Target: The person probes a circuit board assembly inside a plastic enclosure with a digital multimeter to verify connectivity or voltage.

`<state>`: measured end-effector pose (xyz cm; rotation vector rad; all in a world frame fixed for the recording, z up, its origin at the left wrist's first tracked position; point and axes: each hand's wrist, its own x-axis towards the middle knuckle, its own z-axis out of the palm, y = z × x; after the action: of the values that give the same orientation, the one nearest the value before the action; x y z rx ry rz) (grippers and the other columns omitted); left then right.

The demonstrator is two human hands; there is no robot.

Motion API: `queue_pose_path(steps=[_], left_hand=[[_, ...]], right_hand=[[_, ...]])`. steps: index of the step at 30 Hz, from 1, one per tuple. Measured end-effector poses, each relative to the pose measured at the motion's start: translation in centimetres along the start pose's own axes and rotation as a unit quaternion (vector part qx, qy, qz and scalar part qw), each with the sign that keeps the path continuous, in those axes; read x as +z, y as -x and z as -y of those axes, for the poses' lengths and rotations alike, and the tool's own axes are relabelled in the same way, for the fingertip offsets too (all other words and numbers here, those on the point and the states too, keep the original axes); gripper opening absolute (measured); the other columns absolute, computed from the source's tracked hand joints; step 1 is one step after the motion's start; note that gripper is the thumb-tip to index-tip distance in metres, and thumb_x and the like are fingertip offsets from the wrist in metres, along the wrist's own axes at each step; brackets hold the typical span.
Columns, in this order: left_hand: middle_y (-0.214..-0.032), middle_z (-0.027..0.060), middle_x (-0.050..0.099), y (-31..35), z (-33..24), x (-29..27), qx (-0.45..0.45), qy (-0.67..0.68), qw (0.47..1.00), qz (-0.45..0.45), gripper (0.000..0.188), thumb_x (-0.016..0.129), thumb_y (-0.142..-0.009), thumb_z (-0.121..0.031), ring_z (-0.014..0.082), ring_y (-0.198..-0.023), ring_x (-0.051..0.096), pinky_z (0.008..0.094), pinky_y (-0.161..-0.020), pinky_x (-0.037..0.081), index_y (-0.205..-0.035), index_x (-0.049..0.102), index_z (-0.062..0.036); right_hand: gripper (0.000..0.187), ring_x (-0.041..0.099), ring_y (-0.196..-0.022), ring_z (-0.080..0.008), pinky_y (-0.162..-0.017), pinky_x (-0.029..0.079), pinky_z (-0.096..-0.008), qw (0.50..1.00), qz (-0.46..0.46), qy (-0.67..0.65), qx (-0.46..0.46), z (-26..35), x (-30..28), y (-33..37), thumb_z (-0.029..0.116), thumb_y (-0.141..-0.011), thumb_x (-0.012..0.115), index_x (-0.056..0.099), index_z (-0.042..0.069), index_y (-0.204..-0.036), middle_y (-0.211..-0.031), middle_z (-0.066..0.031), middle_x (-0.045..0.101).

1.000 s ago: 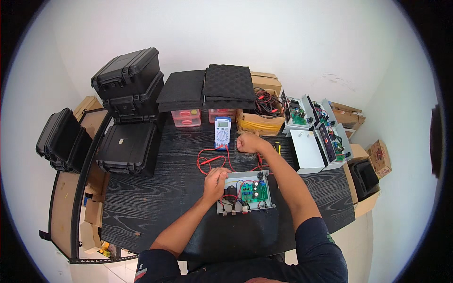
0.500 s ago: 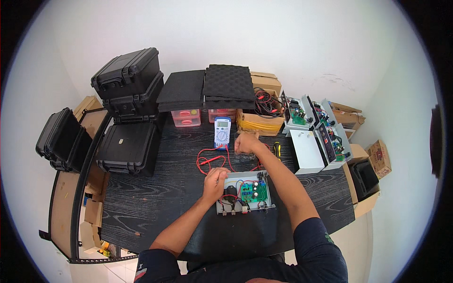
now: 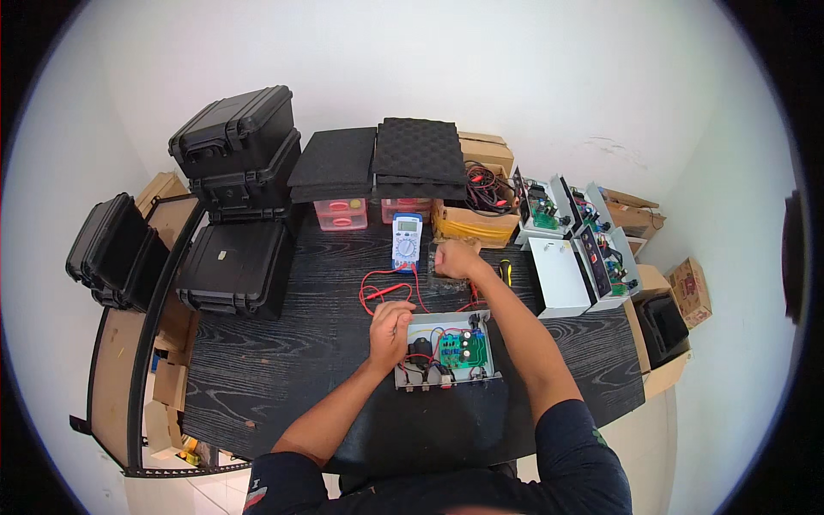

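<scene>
My left hand [image 3: 390, 333] is closed on the left edge of an open grey metal enclosure [image 3: 414, 329]. Inside it sit a green circuit board [image 3: 462, 349], a black round part and red wires. Farther out, my right hand [image 3: 457, 259] reaches down to a clear plastic bag or tray [image 3: 442, 281] on the table. Its fingers are pressed together, and whatever they pinch is hidden. Just left of that hand lies a blue-and-white multimeter [image 3: 406, 244]. Its red test lead [image 3: 378, 293] loops on the table between the meter and the enclosure.
A yellow-and-black screwdriver [image 3: 505, 272] lies right of my right forearm. Other open enclosures with boards [image 3: 542, 210] and a white metal cover [image 3: 560, 273] stand at right. Black cases [image 3: 233, 268] are stacked at left. Foam sheets [image 3: 419, 154] and a box of cables [image 3: 476, 225] line the back.
My right hand has shifted slightly to the right over the clear plastic, its fingers still together. The left hand stays on the enclosure's edge.
</scene>
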<state>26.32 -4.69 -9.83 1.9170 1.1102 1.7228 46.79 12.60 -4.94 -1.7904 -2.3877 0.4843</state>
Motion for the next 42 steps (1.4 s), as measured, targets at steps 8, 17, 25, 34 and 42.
queue_pose_path(steps=[8,17,25,34,42], left_hand=[[-0.089,0.006,0.071,0.5,-0.6,-0.2,0.074,-0.06,0.995,0.007,0.009,0.069,-0.098,-0.011,0.0275,-0.09,0.063,0.0415,-0.087,0.046,-0.099,0.075,-0.0049],[-0.087,0.0036,0.072,0.0,-0.8,0.6,0.059,-0.065,0.996,0.02,0.022,0.069,-0.097,-0.007,0.0256,-0.089,0.063,0.0409,-0.089,0.045,-0.118,0.075,-0.0053],[-0.098,0.0109,0.071,0.7,0.1,0.9,0.045,-0.076,0.996,0.008,0.016,0.077,-0.09,-0.005,0.0297,-0.089,0.064,0.0425,-0.085,0.048,-0.105,0.071,-0.0039],[-0.091,0.0084,0.072,0.6,0.0,0.6,0.062,-0.069,0.996,0.014,0.012,0.078,-0.09,-0.006,0.0275,-0.087,0.064,0.0401,-0.085,0.046,-0.098,0.069,-0.0054],[-0.088,0.0097,0.071,0.5,0.2,0.7,0.063,-0.045,0.997,0.003,0.012,0.078,-0.09,-0.005,0.0279,-0.083,0.064,0.0406,-0.082,0.047,-0.097,0.069,-0.005]], right_hand=[[0.016,0.07,-0.075,-0.0116,-0.069,0.056,-0.0307,0.942,-0.092,-0.311,-0.087,-0.1,-2.2,6.7,0.007,-0.094,0.074,0.078,0.005,-0.109,-0.091,-0.0025,0.076],[0.019,0.069,-0.08,-0.0076,-0.073,0.058,-0.0244,0.821,0.029,-0.559,-0.113,3.7,-0.1,14.0,0.008,-0.101,0.072,0.076,0.0,-0.118,-0.091,-0.0023,0.076],[0.019,0.071,-0.083,-0.01,-0.076,0.059,-0.0249,0.84,0.0,-0.506,-0.195,4.2,1.3,14.4,0.001,-0.099,0.072,0.077,-0.002,-0.116,-0.095,-0.0046,0.077],[0.014,0.076,-0.085,-0.0166,-0.073,0.059,-0.0293,0.908,-0.138,-0.295,-0.265,5.4,-0.1,15.2,0.003,-0.093,0.075,0.078,0.0,-0.106,-0.097,-0.0106,0.078],[0.015,0.077,-0.089,-0.0274,-0.078,0.061,-0.0348,0.895,-0.189,-0.271,-0.3,5.8,0.3,15.3,0.002,-0.09,0.075,0.078,0.0,-0.104,-0.1,-0.0122,0.078]])
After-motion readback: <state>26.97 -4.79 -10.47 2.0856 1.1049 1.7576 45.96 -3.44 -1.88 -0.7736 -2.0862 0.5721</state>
